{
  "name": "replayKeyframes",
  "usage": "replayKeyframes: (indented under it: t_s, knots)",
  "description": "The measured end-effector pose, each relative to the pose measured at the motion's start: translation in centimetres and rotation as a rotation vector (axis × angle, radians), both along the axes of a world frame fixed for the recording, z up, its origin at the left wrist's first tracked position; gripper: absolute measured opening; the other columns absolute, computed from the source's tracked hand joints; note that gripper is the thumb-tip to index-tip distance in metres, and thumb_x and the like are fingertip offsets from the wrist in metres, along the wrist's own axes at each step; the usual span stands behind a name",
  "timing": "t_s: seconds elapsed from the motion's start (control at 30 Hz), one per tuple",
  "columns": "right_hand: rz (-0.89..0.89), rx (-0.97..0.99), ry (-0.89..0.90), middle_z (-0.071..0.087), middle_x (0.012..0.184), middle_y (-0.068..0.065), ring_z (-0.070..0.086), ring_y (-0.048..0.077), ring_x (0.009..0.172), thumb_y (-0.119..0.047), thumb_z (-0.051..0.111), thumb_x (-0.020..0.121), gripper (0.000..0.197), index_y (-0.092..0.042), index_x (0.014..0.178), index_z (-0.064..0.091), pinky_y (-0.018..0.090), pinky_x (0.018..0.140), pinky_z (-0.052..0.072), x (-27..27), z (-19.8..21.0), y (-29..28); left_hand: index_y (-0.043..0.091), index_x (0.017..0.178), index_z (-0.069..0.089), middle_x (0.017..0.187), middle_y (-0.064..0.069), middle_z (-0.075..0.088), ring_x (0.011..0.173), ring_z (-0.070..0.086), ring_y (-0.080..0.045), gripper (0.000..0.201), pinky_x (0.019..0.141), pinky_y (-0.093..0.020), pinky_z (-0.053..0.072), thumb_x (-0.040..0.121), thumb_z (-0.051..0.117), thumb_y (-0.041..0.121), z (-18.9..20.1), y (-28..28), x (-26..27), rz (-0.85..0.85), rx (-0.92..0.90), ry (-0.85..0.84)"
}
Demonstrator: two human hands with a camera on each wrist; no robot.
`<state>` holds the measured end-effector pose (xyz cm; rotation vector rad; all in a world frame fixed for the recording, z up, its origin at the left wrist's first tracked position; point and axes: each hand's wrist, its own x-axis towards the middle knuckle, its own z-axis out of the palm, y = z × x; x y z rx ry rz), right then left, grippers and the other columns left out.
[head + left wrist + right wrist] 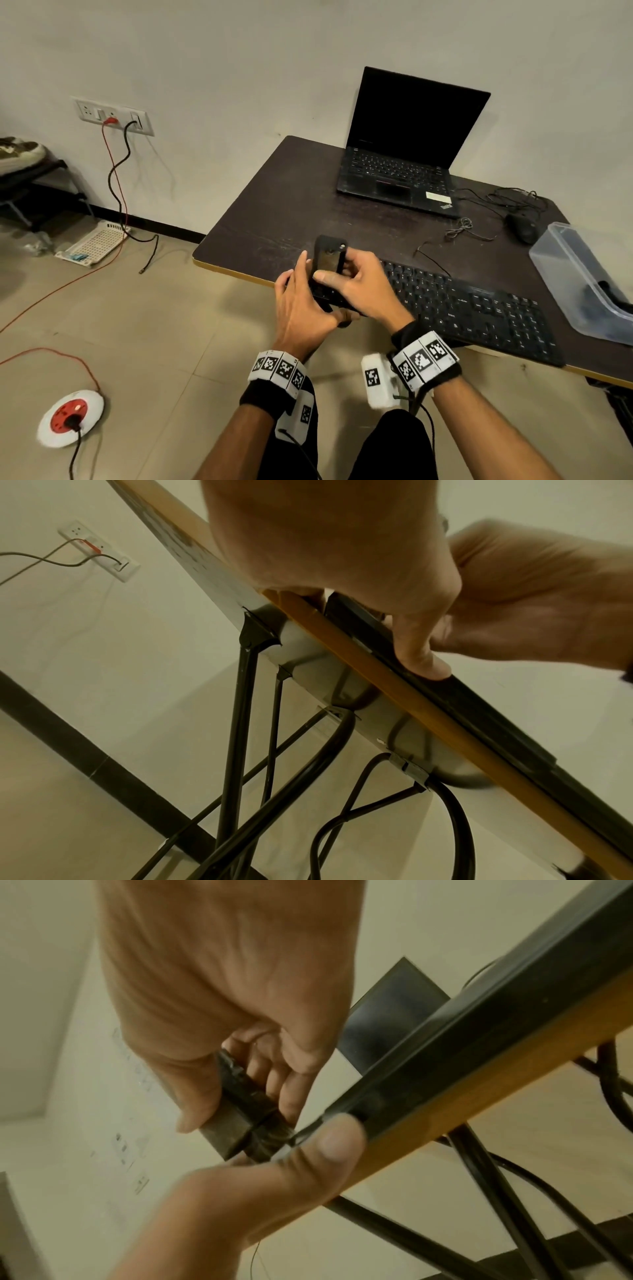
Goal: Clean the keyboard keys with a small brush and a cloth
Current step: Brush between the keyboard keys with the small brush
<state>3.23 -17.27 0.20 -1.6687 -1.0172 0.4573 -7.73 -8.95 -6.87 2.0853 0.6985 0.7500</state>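
A black keyboard (pixel 479 308) lies along the front edge of the dark table (pixel 274 212). My right hand (pixel 356 287) grips a flat black brush (pixel 330 257), handle up, with its bristles down on the keyboard's left end. In the right wrist view the brush (pixel 240 1110) is pinched between thumb and fingers. My left hand (pixel 301 301) holds the keyboard's left end. In the left wrist view its thumb (pixel 421 658) presses the keyboard's front edge (pixel 479 715). Its fingers reach over the top beside the brush.
An open black laptop (pixel 397 164) stands at the back of the table. A black mouse (pixel 522 226) with loose cable and a clear plastic tub (pixel 582 274) sit to the right. Red and black cables (pixel 118 178) and a round extension socket (pixel 70 418) are on the floor, left.
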Motion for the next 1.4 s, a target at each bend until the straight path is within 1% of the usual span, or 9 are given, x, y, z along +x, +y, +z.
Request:
replayKeyframes:
  t_s: [0.07,0.27,0.43,0.5,0.57,0.7,0.9,1.03,1.4]
  knots:
    - [0.068,-0.032,0.0,0.082,0.106,0.001,0.078,0.014,0.1,-0.007,0.084,0.088,0.027,-0.013,0.114,0.079,0.029,0.09,0.061,-0.4,0.0,0.0,0.024,0.149,0.044,0.133,0.017,0.057,0.131,0.038,0.003,0.108,0.121,-0.033,0.024,0.051,0.067,0.063,0.3,0.0,0.1,-0.004,-0.015,0.005]
    - [-0.02,0.005,0.026,0.082,0.104,-0.004,0.078,0.011,0.1,-0.009,0.082,0.09,0.023,-0.021,0.11,0.078,0.035,0.094,0.062,-0.4,-0.1,-0.3,0.026,0.163,0.023,0.146,0.016,0.052,0.136,0.029,-0.009,0.131,0.122,-0.041,0.03,0.047,0.07,0.067,0.3,-0.1,-0.1,-0.003,-0.062,0.021]
    - [0.056,-0.025,0.062,0.082,0.101,-0.003,0.078,0.01,0.097,-0.007,0.083,0.09,0.025,-0.024,0.108,0.077,0.025,0.086,0.06,-1.1,0.1,-0.2,0.021,0.146,0.048,0.128,0.017,0.058,0.12,0.022,0.03,0.097,0.121,-0.044,0.03,0.058,0.068,0.055,1.2,-0.4,-0.1,0.005,-0.005,-0.038]
    - [-0.027,-0.02,-0.032,0.081,0.098,-0.005,0.077,0.009,0.094,-0.013,0.083,0.09,0.018,-0.021,0.106,0.079,0.025,0.084,0.059,-0.7,0.2,-0.2,0.02,0.156,0.037,0.133,0.018,0.054,0.117,0.011,0.036,0.11,0.124,-0.042,0.026,0.06,0.08,0.051,1.3,-0.4,-0.2,0.0,-0.026,-0.016]
    - [-0.098,-0.011,-0.089,0.081,0.098,-0.005,0.076,0.008,0.094,-0.017,0.082,0.091,0.018,-0.019,0.108,0.079,0.029,0.086,0.059,-0.3,0.1,-0.6,0.02,0.163,0.02,0.145,0.014,0.052,0.121,0.016,0.023,0.129,0.125,-0.04,0.024,0.058,0.086,0.056,1.1,-0.3,-0.3,-0.017,-0.057,0.035]
    - [0.047,-0.04,0.019,0.082,0.106,0.0,0.078,0.014,0.101,-0.01,0.082,0.091,0.027,-0.013,0.117,0.077,0.034,0.094,0.062,-0.4,0.2,-1.1,0.027,0.159,0.028,0.141,0.019,0.057,0.133,0.031,-0.001,0.121,0.122,-0.042,0.029,0.054,0.08,0.058,0.3,0.1,0.0,0.003,-0.055,0.04]
    - [-0.008,-0.012,0.003,0.082,0.106,-0.001,0.077,0.012,0.101,-0.01,0.082,0.091,0.026,-0.015,0.116,0.078,0.032,0.094,0.061,0.0,0.1,-1.5,0.026,0.162,0.023,0.147,0.023,0.048,0.119,0.012,0.029,0.126,0.124,-0.043,0.028,0.059,0.091,0.052,0.5,0.0,-0.2,0.003,-0.043,0.048]
    - [-0.096,0.009,-0.012,0.082,0.102,-0.003,0.078,0.012,0.097,-0.013,0.082,0.091,0.02,-0.016,0.11,0.079,0.041,0.093,0.062,0.6,0.0,-1.4,0.022,0.164,0.02,0.153,0.018,0.048,0.116,0.013,0.015,0.136,0.125,-0.042,0.025,0.057,0.096,0.058,0.9,-0.2,-0.2,0.018,-0.053,0.076]
    - [-0.044,-0.014,0.018,0.082,0.103,-0.002,0.078,0.011,0.098,-0.009,0.081,0.091,0.023,-0.018,0.112,0.078,0.03,0.09,0.061,0.5,0.6,-2.1,0.022,0.164,0.017,0.152,0.02,0.046,0.128,0.015,0.007,0.14,0.125,-0.038,0.022,0.054,0.09,0.07,0.4,0.0,-0.1,0.008,-0.032,0.077]
